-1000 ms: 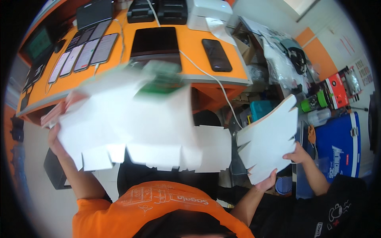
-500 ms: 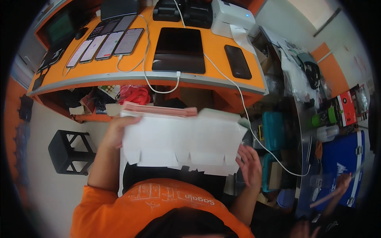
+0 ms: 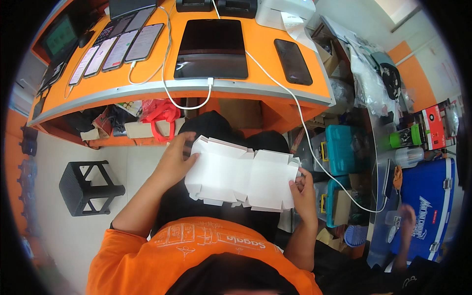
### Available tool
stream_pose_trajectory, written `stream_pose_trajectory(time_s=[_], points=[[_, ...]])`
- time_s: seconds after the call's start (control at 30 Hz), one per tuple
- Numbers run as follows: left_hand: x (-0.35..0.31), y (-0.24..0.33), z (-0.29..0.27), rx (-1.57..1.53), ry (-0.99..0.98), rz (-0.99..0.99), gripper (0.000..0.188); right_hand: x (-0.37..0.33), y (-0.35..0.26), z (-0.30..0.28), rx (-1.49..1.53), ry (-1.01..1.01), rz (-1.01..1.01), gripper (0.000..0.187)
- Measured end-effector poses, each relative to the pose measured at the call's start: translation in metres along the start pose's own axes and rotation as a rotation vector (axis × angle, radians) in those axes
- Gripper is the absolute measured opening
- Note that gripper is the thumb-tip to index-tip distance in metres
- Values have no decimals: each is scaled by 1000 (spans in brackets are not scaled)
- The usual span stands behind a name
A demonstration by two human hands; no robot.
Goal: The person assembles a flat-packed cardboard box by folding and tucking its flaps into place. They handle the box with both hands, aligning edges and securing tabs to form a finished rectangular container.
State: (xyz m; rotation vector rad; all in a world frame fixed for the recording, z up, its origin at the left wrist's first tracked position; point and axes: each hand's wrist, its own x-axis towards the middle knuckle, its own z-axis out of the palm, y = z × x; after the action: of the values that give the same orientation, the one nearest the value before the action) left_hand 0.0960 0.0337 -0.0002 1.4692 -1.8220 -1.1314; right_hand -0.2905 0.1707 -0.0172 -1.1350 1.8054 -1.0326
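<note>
Head view: my right hand (image 3: 303,191), open beside the cards (image 3: 241,174) a moment ago, now pinches their right end; my left hand (image 3: 183,156) grips the other. With 2 ends held, I judge them steadier. They're over my lap (image 3: 171,209), white, creased, notch-flapped.

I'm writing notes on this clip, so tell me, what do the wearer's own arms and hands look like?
Both the left hand and the right hand are bare, with no gloves; no watch or bracelet shows on either wrist. The forearms are uncovered below short orange sleeves of a shirt with white printing.
</note>
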Motion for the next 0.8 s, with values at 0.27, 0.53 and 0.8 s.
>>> stream_pose_trajectory(time_s=[0.27,0.53,0.8], points=[[-4,13,0,177,101,158,59,8,-22,-2,-316,111,-157,52],[-4,27,20,352,134,301,57,5,-58,23,-487,152,-297,49],[-13,58,30,-589,-153,110,47,-12,-106,47,-400,61,-434,50]])
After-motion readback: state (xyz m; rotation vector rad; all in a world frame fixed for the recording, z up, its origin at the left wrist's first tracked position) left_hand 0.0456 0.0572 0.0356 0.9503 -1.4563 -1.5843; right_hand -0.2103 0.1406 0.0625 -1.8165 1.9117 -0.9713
